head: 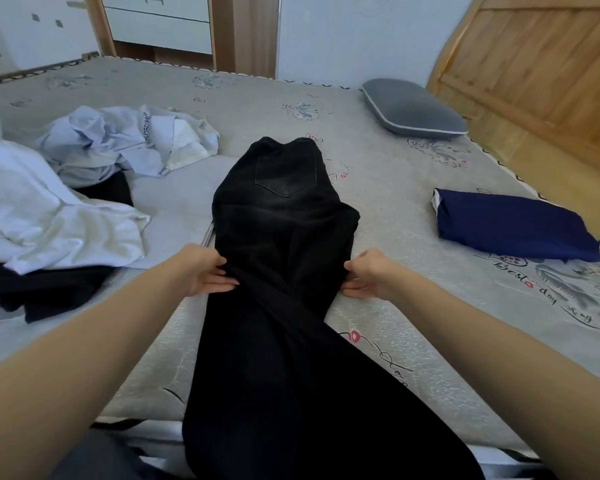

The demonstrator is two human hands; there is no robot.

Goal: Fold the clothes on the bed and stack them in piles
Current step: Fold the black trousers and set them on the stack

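My left hand (pixel 207 275) and right hand (pixel 368 277) pinch opposite edges of the black jeans (pixel 284 216) at mid-leg, fingers curled on cloth. The jeans lie lengthwise on the bed (pixel 413 209), waistband far. Denim looks heavy and limp but not slippery; gripping both side seams should suit folding.

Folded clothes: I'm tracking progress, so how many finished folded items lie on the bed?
1: the folded navy garment lies at the bed's right side, near the headboard. Others may be out of frame.
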